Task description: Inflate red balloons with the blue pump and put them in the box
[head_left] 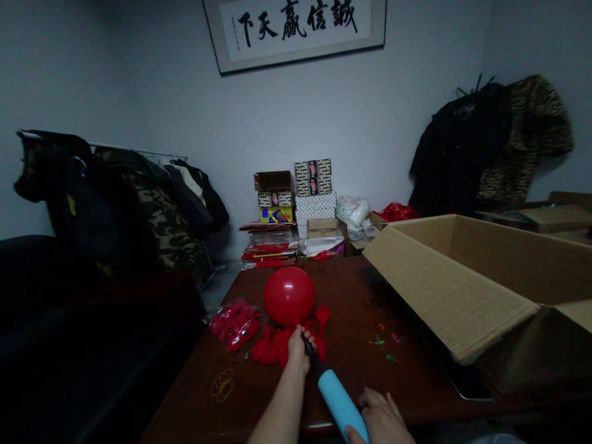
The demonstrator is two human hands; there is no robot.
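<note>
Left hand and right hand, both bare
The left arm is seen bare too, cut off by the bottom edge.

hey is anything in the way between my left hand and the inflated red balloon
Nothing visible: your left hand grips the blue pump by its black end, right at the neck of the inflated red balloon.

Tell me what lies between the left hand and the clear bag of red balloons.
Loose, uninflated red balloons lie in a heap between the left hand and the clear bag, as the head view shows.
</note>
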